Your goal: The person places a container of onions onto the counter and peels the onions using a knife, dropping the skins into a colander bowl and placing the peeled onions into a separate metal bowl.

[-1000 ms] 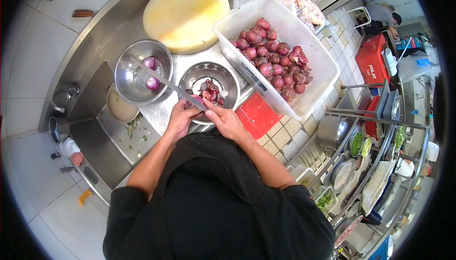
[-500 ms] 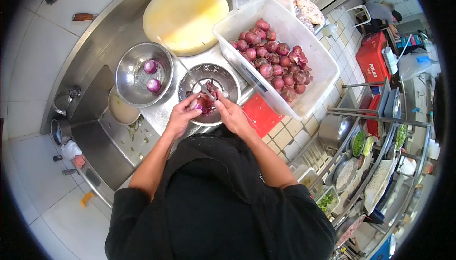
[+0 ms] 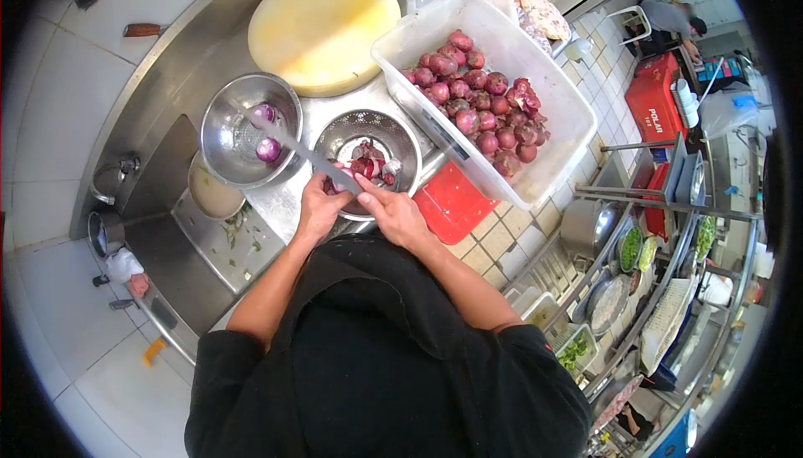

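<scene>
My left hand (image 3: 319,211) is closed around a red onion (image 3: 341,179) at the near rim of a perforated steel colander (image 3: 335,133). In my right hand (image 3: 397,217) is a knife (image 3: 314,155), gripped close to the onion. Its blurred blade slants up and left, reaching over a steel bowl (image 3: 219,157). Two peeled purple onions (image 3: 268,150) lie in that bowl, partly behind the blade. Dark red onion skins (image 3: 368,161) and pale scraps lie inside the colander. My fingers hide part of the held onion and the knife's handle.
Right of the colander stands a clear plastic tub (image 3: 560,153) of unpeeled red onions (image 3: 477,102). A thick round yellow cutting board (image 3: 322,27) lies behind. A sink (image 3: 180,232) is at left, a red board (image 3: 452,207) at right. Another person (image 3: 669,21) is far off.
The knife has swung left, so its blade now crosses toward the bowl instead of over the colander. My right hand has shifted slightly down and left. More skins show in the colander.
</scene>
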The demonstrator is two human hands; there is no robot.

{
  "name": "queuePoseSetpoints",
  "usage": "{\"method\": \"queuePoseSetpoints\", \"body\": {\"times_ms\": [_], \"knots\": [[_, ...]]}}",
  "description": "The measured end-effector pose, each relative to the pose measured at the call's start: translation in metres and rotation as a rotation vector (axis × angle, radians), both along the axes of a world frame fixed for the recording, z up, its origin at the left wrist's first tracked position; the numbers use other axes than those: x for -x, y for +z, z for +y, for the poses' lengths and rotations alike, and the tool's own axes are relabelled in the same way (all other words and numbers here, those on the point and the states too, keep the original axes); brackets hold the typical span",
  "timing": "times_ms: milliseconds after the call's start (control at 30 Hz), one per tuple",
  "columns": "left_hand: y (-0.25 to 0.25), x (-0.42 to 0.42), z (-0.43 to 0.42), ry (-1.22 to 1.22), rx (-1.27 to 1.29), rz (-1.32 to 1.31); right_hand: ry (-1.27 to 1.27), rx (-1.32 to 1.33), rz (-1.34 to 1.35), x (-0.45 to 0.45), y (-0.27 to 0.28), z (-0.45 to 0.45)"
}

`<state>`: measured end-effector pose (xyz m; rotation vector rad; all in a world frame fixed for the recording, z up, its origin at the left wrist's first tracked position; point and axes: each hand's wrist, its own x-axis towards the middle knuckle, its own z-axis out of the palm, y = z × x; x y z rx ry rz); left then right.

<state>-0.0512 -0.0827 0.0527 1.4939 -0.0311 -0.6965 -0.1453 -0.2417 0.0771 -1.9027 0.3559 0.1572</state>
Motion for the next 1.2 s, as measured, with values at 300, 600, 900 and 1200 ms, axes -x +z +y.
{"method": "queuePoseSetpoints", "body": {"times_ms": [300,600,900,1200], "knots": [[-0.006,0.001,0.008,-0.007,0.395,0.136,-0.252,-0.440,0.271,-0.004,-0.007,-0.012],[-0.012,-0.006,0.014,-0.045,0.462,0.246,-0.310,-0.312,0.063,-0.008,-0.012,-0.013],[-0.007,-0.018,0.013,-0.129,0.184,0.045,-0.308,-0.118,0.046,-0.003,-0.010,-0.023],[0.001,-0.015,0.009,-0.089,0.394,0.304,-0.018,-0.540,0.113,-0.003,0.015,-0.018]]}}
